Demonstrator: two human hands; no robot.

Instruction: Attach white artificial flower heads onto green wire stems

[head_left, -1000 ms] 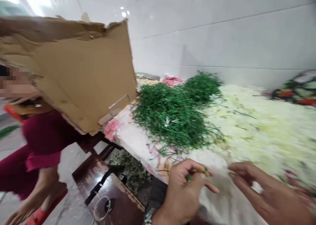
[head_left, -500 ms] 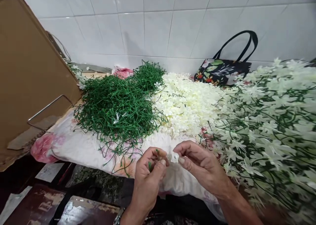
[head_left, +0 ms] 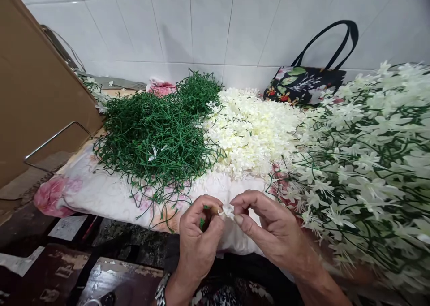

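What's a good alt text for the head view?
A left hand holding green stems and a right hand pinching a white flower meet near a floral cloth. Behind them lie a green stem pile and white blossoms; stemmed flowers fill the right.

White flower [head_left: 227, 211] partly hidden, cardboard [head_left: 36, 91] cropped left

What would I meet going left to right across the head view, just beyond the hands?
Brown cardboard → pile of green stems → pile of loose white blossoms → white flowers on stems.
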